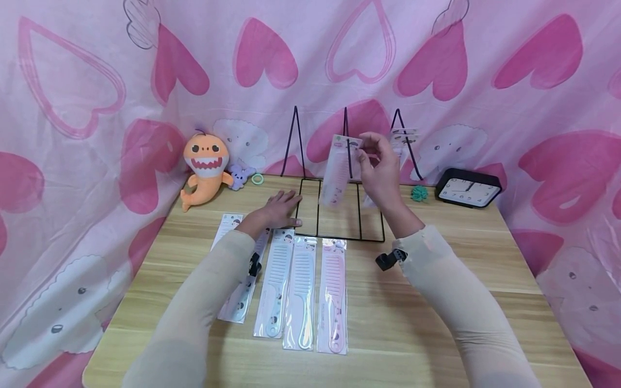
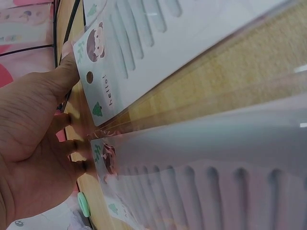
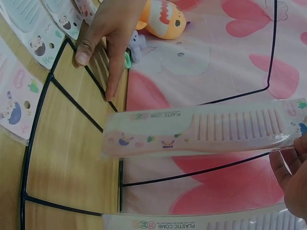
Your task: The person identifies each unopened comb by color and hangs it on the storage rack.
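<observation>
A packaged plastic comb [image 1: 336, 175], pale pink in the right wrist view, hangs upright at the middle prong of a black wire rack [image 1: 339, 238]. My right hand [image 1: 380, 170] pinches its header card by the top corner. My left hand [image 1: 278, 209] rests at the rack's left front corner, fingers stretched out and holding nothing. More packaged combs lie on the table in front of the rack: a pink one [image 1: 333, 302], a pale blue one [image 1: 303, 296], another pale one [image 1: 276, 285] and others partly under my left forearm. Further packs [image 1: 405, 134] hang on the right prong.
An orange shark plush [image 1: 207, 161], a small purple plush [image 1: 239, 176] and a green ring [image 1: 257, 179] stand at the back left. At the back right are a teal ornament [image 1: 419, 193] and a black clock [image 1: 468, 187]. A pink heart-print cloth hangs behind the wooden table [image 1: 412, 334].
</observation>
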`<action>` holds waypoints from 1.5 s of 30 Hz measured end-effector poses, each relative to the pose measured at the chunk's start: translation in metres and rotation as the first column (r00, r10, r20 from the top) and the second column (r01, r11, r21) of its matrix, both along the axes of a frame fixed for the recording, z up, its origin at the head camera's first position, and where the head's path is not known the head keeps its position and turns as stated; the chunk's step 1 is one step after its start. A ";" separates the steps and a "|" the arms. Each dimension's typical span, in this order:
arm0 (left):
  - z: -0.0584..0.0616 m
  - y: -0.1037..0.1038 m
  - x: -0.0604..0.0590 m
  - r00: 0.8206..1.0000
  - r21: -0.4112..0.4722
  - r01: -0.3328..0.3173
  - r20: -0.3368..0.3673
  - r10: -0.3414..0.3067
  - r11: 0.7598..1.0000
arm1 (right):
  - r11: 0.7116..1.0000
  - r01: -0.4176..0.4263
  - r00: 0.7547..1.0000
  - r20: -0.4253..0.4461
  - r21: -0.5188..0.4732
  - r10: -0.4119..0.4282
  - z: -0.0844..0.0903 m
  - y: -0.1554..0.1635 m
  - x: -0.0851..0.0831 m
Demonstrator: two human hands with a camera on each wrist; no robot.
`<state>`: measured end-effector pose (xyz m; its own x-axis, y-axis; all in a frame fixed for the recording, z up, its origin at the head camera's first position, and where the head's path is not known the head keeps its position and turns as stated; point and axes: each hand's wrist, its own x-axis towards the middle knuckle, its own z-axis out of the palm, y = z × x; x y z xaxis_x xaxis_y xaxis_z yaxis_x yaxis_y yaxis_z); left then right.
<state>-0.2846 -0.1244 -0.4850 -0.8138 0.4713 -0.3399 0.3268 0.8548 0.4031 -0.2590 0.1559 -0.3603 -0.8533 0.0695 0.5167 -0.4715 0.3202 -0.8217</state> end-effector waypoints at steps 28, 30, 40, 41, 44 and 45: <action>-0.004 0.000 -0.003 1.000 -0.005 0.018 -0.016 -0.018 1.000 | 0.958 -0.083 0.989 0.141 0.275 0.045 -0.086 0.031 0.047; -0.004 0.000 -0.003 1.000 -0.005 0.018 -0.017 -0.018 1.000 | 0.947 -0.103 0.983 0.175 0.305 0.051 -0.095 0.032 0.051; -0.005 -0.001 -0.002 1.000 0.005 0.005 -0.015 -0.005 1.000 | 0.854 -0.238 0.961 0.242 0.462 0.137 -0.125 0.032 0.069; -0.005 -0.001 -0.002 1.000 0.007 0.003 -0.014 -0.003 1.000 | 0.843 -0.251 0.957 0.255 0.476 0.141 -0.126 0.031 0.071; -0.004 -0.001 -0.002 1.000 0.007 0.007 -0.016 -0.007 1.000 | 0.809 -0.287 0.943 0.300 0.512 0.144 -0.130 0.030 0.076; -0.004 -0.001 -0.002 1.000 0.006 0.009 -0.017 -0.009 1.000 | 0.798 -0.297 0.938 0.317 0.524 0.141 -0.131 0.029 0.078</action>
